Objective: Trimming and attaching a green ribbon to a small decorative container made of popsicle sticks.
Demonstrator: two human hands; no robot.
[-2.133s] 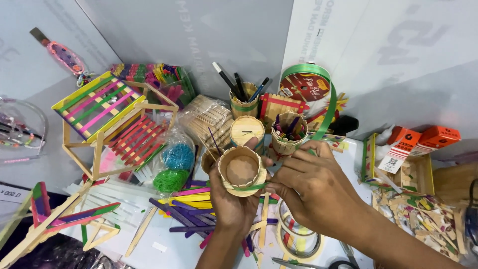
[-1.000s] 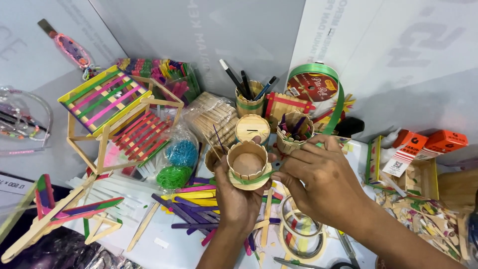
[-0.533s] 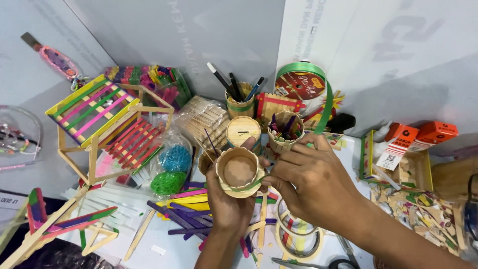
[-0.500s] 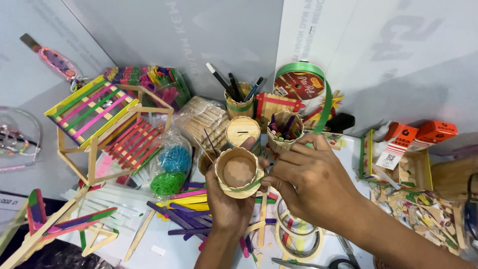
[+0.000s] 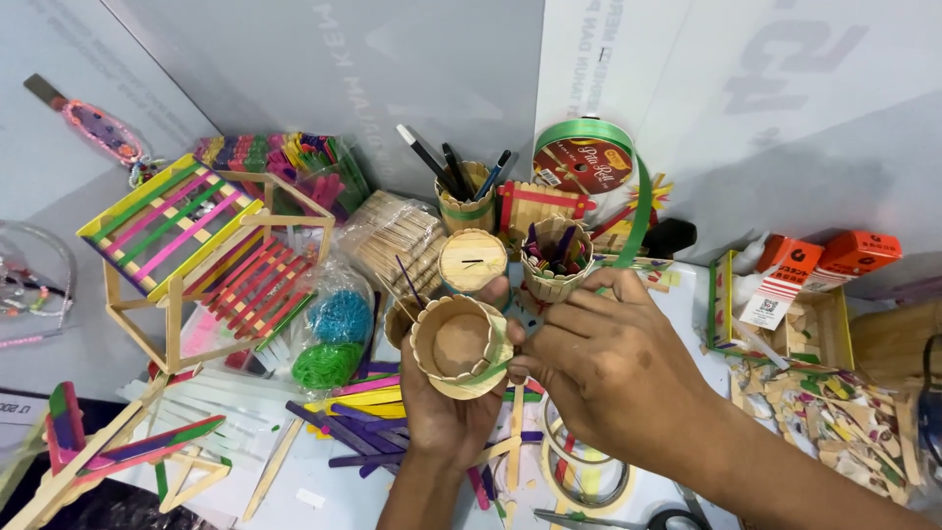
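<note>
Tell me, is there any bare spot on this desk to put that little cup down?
Hardly. A small white patch lies between the loose coloured sticks and the near edge. Everywhere else is crowded: stick house, pen pots, tape rings. The left hand holds the stick cup.

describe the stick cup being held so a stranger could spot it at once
Find the green ribbon roll against the back wall, then drop to the hands below it. The left hand grips the stick cup; unlike the pots behind it, it is empty and tilted toward the camera.
</note>
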